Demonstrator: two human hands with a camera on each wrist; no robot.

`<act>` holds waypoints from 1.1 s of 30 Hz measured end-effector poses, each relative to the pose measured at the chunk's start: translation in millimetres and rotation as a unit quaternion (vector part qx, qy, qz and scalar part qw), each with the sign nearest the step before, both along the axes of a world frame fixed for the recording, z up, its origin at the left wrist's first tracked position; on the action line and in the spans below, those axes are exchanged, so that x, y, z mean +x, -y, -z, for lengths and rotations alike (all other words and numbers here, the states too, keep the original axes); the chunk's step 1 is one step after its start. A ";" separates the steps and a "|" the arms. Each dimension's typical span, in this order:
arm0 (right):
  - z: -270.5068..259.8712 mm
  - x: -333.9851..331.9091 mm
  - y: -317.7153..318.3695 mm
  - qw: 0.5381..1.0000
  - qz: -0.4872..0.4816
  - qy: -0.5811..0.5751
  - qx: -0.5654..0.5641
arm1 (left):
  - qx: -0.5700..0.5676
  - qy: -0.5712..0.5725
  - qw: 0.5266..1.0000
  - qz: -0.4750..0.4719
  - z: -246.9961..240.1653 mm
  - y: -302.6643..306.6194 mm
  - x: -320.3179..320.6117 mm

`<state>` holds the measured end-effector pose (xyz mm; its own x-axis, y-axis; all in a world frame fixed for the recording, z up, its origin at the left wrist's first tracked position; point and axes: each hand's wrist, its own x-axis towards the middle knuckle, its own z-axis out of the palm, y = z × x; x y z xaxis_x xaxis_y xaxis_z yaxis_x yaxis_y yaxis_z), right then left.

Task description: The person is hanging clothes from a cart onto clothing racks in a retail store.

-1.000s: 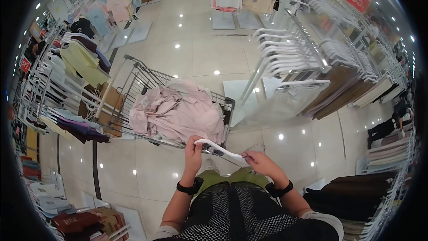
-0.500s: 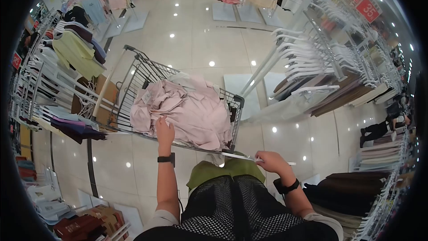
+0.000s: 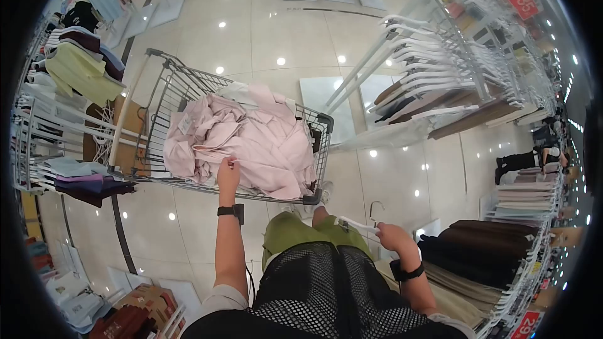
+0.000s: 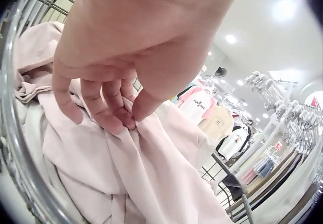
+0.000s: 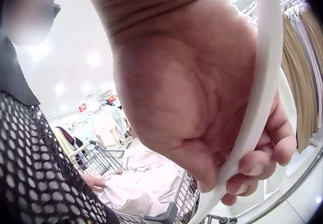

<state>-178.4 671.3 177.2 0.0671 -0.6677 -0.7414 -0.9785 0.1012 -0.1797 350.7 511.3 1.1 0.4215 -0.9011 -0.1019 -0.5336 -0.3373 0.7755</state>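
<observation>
Pale pink clothing [image 3: 270,141] lies heaped in a wire shopping cart [image 3: 325,123] in front of me. My left hand [image 3: 228,177] reaches over the cart's near side, and in the left wrist view its thumb and fingertips pinch a fold of the pink cloth [image 4: 151,168]. Off to the right and nearer my body, my right hand [image 3: 396,237] grips a white clothes hanger [image 3: 357,223] by one arm. The right wrist view shows the thumb and fingers curled round the hanger's white bar [image 5: 260,93]. No garment hangs on the part of it that shows.
A rack of white hangers [image 3: 421,69] with trousers stands right of the cart. More racks with shirts [image 3: 75,72] line the left. Dark folded trousers [image 3: 471,248] hang close by my right arm. A person [image 3: 521,162] stands farther right.
My left hand let go of the hanger, moved left to the cart and took hold of the pink cloth. The right hand carried the hanger right, away from the cart.
</observation>
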 end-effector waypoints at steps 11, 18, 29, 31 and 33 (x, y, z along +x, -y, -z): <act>-0.1 -3.4 -0.3 0.981 0.036 0.084 -0.172 | -0.097 -0.277 0.898 0.327 -192.6 -68.8 -159.2; 3.7 -29.7 14.9 0.919 0.073 0.174 -0.347 | -0.102 -0.378 0.754 0.528 -276.3 -123.5 -265.9; 138.2 -106.5 -38.8 0.801 0.430 0.395 -0.132 | -0.001 -0.429 0.501 0.752 -315.5 -192.2 -471.3; 151.1 -128.2 -52.9 0.789 0.472 0.381 -0.095 | 0.034 -0.469 0.406 0.784 -326.5 -209.7 -505.0; 182.6 -152.0 -66.0 0.775 0.510 0.369 -0.055 | 0.063 -0.467 0.359 0.805 -335.7 -226.0 -543.0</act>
